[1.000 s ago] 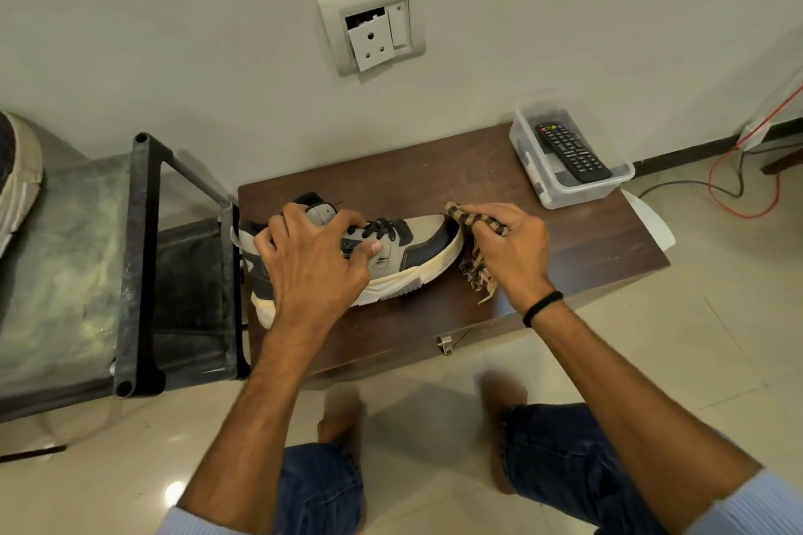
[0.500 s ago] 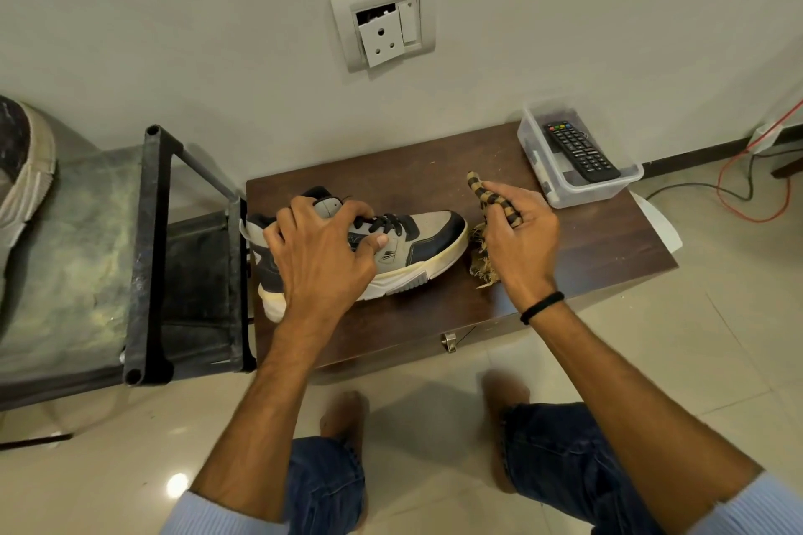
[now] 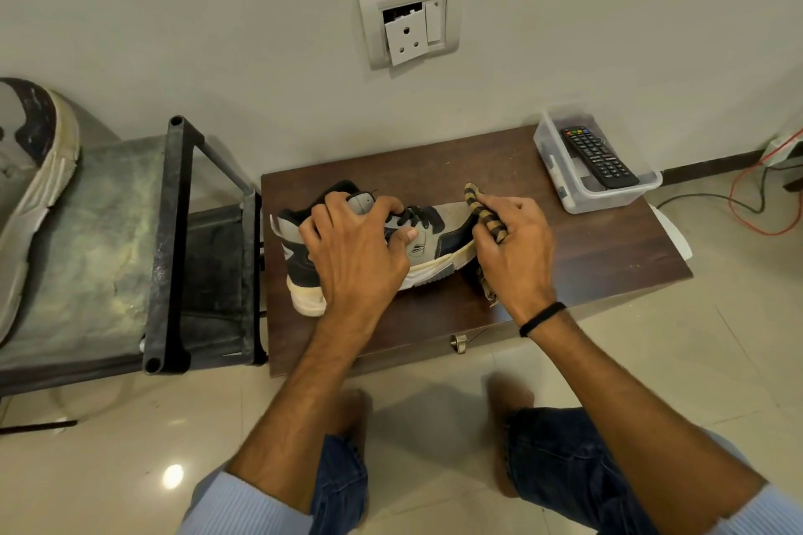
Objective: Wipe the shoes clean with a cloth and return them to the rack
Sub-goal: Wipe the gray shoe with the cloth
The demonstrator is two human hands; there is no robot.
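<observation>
A grey, black and white sneaker (image 3: 439, 230) lies on the dark wooden table (image 3: 599, 248), toe pointing right. My left hand (image 3: 356, 252) grips it over the tongue and laces. My right hand (image 3: 515, 248) holds a yellow-and-black striped cloth (image 3: 484, 211) pressed against the shoe's toe. The toe tip is hidden behind that hand. A second, matching sneaker (image 3: 30, 187) rests on the top shelf of the dark metal rack (image 3: 169, 239) at the left.
A clear plastic box (image 3: 565, 182) with a black remote (image 3: 599, 156) stands at the table's back right corner. A wall socket (image 3: 410, 20) hangs above. Red and black cables (image 3: 756, 204) trail on the tiled floor at right. My knees are below the table's front edge.
My right hand has moved the cloth left, from beside the shoe onto its toe. My left hand keeps its grip on the shoe.
</observation>
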